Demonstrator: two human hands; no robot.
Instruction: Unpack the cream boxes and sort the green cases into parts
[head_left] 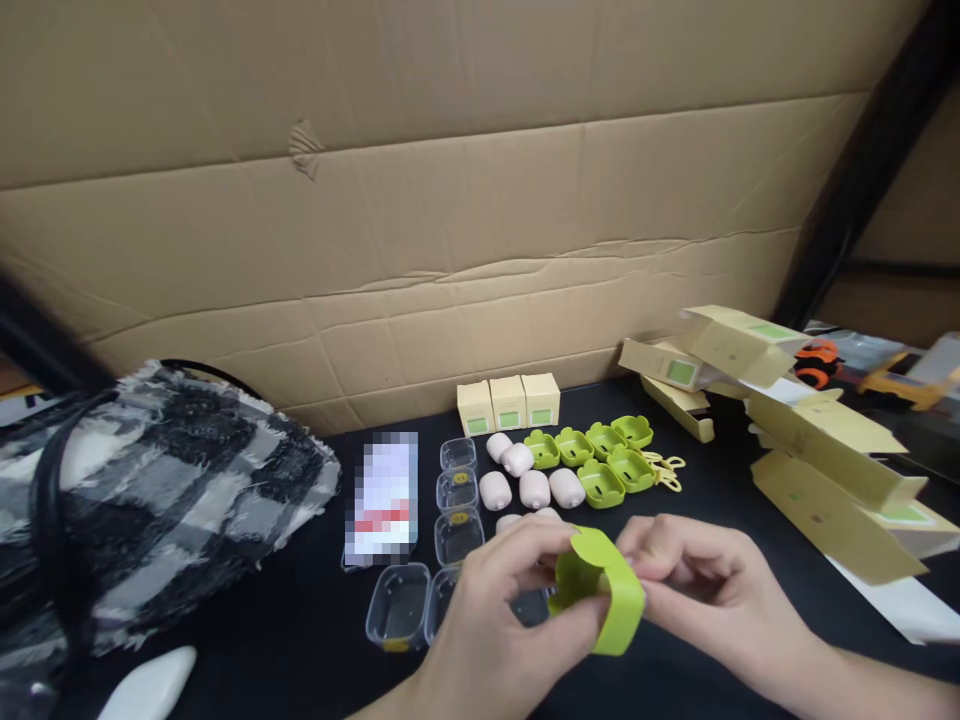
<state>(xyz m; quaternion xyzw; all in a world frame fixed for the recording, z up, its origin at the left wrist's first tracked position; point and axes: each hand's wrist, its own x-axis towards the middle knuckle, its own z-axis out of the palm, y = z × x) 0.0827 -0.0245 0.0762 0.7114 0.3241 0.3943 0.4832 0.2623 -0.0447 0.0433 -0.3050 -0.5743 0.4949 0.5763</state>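
Note:
My left hand (517, 610) grips a green scalloped-edge case (621, 605), tilted on its side, with the thumb on its near wall and fingers behind it. My right hand (712, 590) is closed in a pinch against the right side of this case; whatever lies between its fingertips is hidden. Beyond the hands, several similar green cases (600, 482) stand open side up in rows. Yellow loop straps (666, 470) lie at their right end. Several rounded pale-pink pieces (535, 489) lie left of the cases, some partly covered by my left hand.
Clear plastic containers (400, 605) form a column left of my hands. Three small yellow boxes (508, 405) stand against the cardboard wall (465, 220). Opened yellow cartons (840, 490) pile up at right. A phone-like blurred item (382, 500) and a checkered bag (225, 490) lie left.

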